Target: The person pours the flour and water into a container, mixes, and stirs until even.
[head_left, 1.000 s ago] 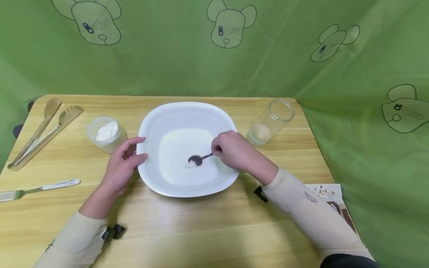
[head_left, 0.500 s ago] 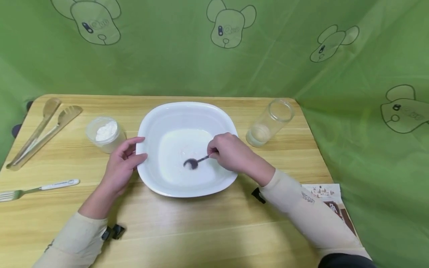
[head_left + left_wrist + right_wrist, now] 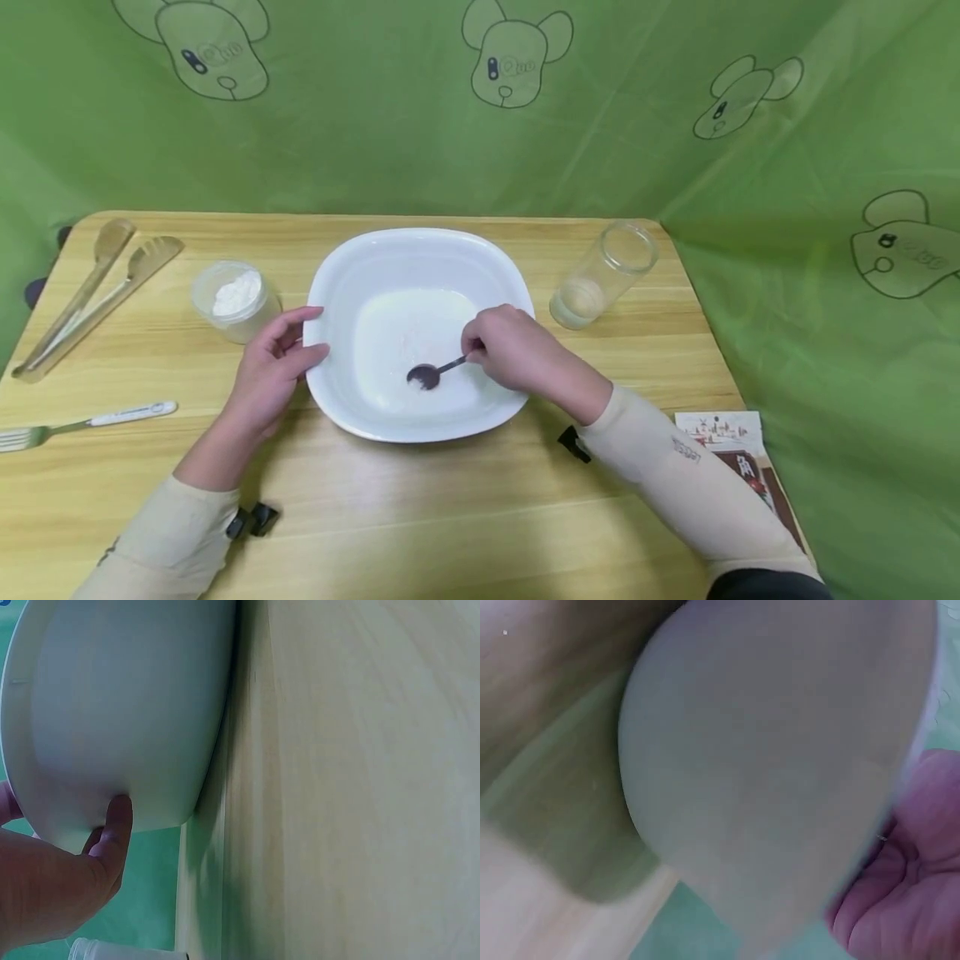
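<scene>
A white oval basin (image 3: 420,250) stands on the wooden table. My left hand (image 3: 273,367) grips its left rim, thumb over the edge and fingers against the outer wall, as the left wrist view (image 3: 112,712) also shows of the basin wall. Over the basin's right side, my right hand (image 3: 510,346) pinches the handle of a small dark spoon (image 3: 426,377). The spoon's bowl is low inside the basin, with a little white powder at it. In the right wrist view the curled right hand (image 3: 907,870) is partly hidden behind the basin's outer wall.
Left of the basin is a clear jar (image 3: 238,304) of white powder. Tongs (image 3: 90,292) and a white-handled fork (image 3: 112,418) lie farther left. A tall glass (image 3: 603,275) with some pale contents stands right, and a printed packet (image 3: 731,437) lies under the right forearm.
My right hand has moved the spoon slightly left and toward me inside the basin, in a stirring path. The left hand stays on the rim.
</scene>
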The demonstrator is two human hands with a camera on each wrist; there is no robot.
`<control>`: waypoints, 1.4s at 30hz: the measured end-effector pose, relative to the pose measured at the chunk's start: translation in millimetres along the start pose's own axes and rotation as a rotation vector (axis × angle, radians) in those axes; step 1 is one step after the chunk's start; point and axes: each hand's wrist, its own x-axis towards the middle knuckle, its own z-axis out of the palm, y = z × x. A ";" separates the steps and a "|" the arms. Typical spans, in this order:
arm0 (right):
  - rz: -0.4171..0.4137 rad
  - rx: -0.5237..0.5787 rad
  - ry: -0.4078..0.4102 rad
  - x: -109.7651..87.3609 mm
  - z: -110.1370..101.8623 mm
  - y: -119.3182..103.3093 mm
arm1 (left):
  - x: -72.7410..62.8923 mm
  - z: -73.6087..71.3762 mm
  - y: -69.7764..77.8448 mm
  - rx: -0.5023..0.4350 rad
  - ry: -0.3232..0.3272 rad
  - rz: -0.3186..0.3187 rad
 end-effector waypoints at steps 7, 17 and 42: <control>0.106 -0.046 0.147 2.6 -2.2 11.2 | 0.3 -0.3 -1.1 0.007 -0.007 0.004; 0.004 0.037 -0.008 0.7 3.3 1.8 | 0.5 -0.1 -0.9 0.008 -0.005 -0.006; 0.077 -0.060 0.114 15.1 -7.5 14.5 | -0.6 -0.7 0.2 0.007 -0.006 0.005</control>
